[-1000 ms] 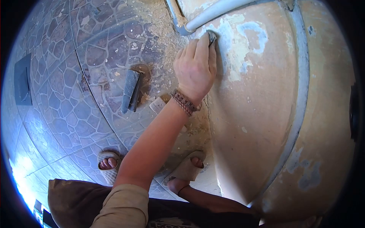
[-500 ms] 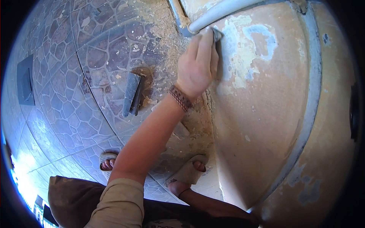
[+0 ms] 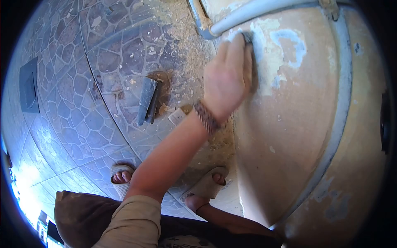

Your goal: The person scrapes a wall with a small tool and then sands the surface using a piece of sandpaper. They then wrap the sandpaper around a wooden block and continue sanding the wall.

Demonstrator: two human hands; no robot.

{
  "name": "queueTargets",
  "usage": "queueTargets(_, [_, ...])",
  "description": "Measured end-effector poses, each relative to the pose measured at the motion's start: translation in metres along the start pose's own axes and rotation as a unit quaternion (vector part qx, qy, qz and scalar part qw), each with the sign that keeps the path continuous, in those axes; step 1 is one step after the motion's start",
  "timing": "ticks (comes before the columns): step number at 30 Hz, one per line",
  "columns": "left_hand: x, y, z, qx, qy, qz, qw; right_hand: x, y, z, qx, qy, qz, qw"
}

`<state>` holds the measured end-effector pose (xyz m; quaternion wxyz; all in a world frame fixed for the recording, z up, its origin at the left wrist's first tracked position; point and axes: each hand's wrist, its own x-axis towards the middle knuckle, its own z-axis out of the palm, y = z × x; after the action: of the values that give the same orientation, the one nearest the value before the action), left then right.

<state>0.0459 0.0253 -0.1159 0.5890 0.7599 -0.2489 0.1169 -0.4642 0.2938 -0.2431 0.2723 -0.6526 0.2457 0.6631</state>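
- One small grey piece (image 3: 248,37) sits at the left hand's fingertips, against or very near the wall (image 3: 281,120), just below the upper pipe (image 3: 264,14); the fingers cover most of it, so its full shape and exact contact with the wall are hard to make out
- The left hand (image 3: 227,80) shows its back, slightly blurred; its fingers are drawn together around the piece in a narrow pinch, with little gap left, and the thumb is mostly hidden on the wall side
- The right hand lies outside the view, so its grip cannot be told
- On the wall around the piece, pale patches (image 3: 271,53) show where the surface is uneven in colour
- One braided bracelet (image 3: 204,116) circles the left wrist, and one beige sleeve (image 3: 134,219) is cut off by the lower edge
- Two pipes meet left of the fingertips: the upper one and a narrower brownish pipe (image 3: 198,12), both cut off above
- On the floor (image 3: 74,107) lie one angled grey object (image 3: 147,101), one pale block (image 3: 177,117) partly behind the forearm, and one dark sheet (image 3: 29,87) well apart at left
- Two sandalled feet show below, the nearer sandal (image 3: 206,188) beside the wall
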Motion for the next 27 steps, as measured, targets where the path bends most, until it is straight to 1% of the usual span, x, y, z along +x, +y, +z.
queueTargets(1, [0.002, 0.005, 0.000, -0.016, 0.011, 0.003, 1.000, -0.001, -0.003, -0.007, -0.018, 0.000, -0.007, 1.000])
queueTargets(2, [0.004, 0.006, 0.001, -0.012, 0.025, 0.011, 1.000, -0.003, 0.002, -0.015, 0.003, 0.020, -0.003, 1.000])
queueTargets(5, [0.022, -0.001, -0.003, -0.009, 0.056, 0.068, 0.996, -0.035, -0.009, -0.037, 0.079, 0.061, 0.010, 0.995])
queueTargets(6, [0.023, -0.001, 0.000, -0.019, 0.061, 0.054, 0.996, -0.033, -0.013, -0.030, 0.092, 0.108, 0.015, 0.990])
queueTargets(9, [0.002, -0.011, 0.005, 0.025, -0.033, -0.089, 0.995, -0.026, -0.007, -0.028, 0.066, 0.070, 0.010, 0.995])
queueTargets(12, [-0.015, -0.042, 0.005, 0.050, -0.104, -0.141, 0.983, -0.038, -0.008, -0.044, 0.060, 0.049, -0.005, 0.997])
queueTargets(13, [-0.005, -0.030, 0.004, 0.020, -0.060, -0.108, 0.992, -0.045, -0.011, -0.054, 0.060, 0.048, -0.011, 0.997])
queueTargets(14, [0.014, -0.004, 0.000, -0.010, -0.020, -0.077, 0.997, -0.056, -0.017, -0.071, 0.063, 0.068, -0.021, 0.995])
queueTargets(15, [0.021, 0.011, -0.001, -0.040, 0.019, -0.049, 0.998, -0.072, -0.025, -0.096, 0.066, 0.124, -0.039, 0.989])
queueTargets(16, [0.018, 0.010, 0.001, -0.042, 0.026, -0.048, 0.998, -0.093, -0.032, -0.132, 0.068, 0.212, -0.063, 0.973])
queueTargets(17, [0.017, 0.006, 0.005, -0.045, 0.038, -0.045, 0.997, -0.126, -0.034, -0.176, 0.054, 0.329, -0.101, 0.937])
queueTargets(18, [0.017, 0.003, 0.009, -0.048, 0.052, -0.039, 0.997, -0.166, -0.035, -0.221, 0.012, 0.468, -0.140, 0.872])
queueTargets(19, [0.014, -0.007, 0.011, -0.032, 0.027, -0.059, 0.997, -0.211, -0.032, -0.265, -0.054, 0.598, -0.161, 0.783])
queueTargets(20, [0.006, -0.019, 0.010, -0.017, -0.002, -0.080, 0.997, -0.259, -0.026, -0.303, -0.129, 0.707, -0.163, 0.676])
queueTargets(21, [0.000, -0.024, 0.009, -0.001, -0.035, -0.105, 0.994, -0.304, -0.018, -0.332, -0.208, 0.783, -0.147, 0.568])
queueTargets(22, [0.006, -0.017, 0.005, 0.005, -0.049, -0.119, 0.992, -0.349, -0.013, -0.357, -0.276, 0.834, -0.120, 0.463])
queueTargets(23, [0.014, -0.005, 0.000, -0.017, -0.027, -0.102, 0.994, -0.387, -0.010, -0.378, -0.331, 0.863, -0.087, 0.370])
queueTargets(24, [0.022, 0.010, -0.003, -0.038, -0.005, -0.087, 0.995, -0.417, -0.012, -0.393, -0.364, 0.873, -0.067, 0.317])
queueTargets(25, [0.024, 0.019, -0.003, -0.059, 0.017, -0.073, 0.995, -0.435, -0.015, -0.403, -0.378, 0.875, -0.058, 0.295])
queueTargets(26, [0.023, 0.016, 0.002, -0.060, 0.046, -0.071, 0.995, -0.445, -0.018, -0.408, -0.398, 0.872, -0.046, 0.282])
queueTargets(27, [0.016, 0.006, 0.006, -0.028, 0.015, -0.111, 0.993, -0.447, -0.017, -0.408, -0.402, 0.868, -0.052, 0.287])
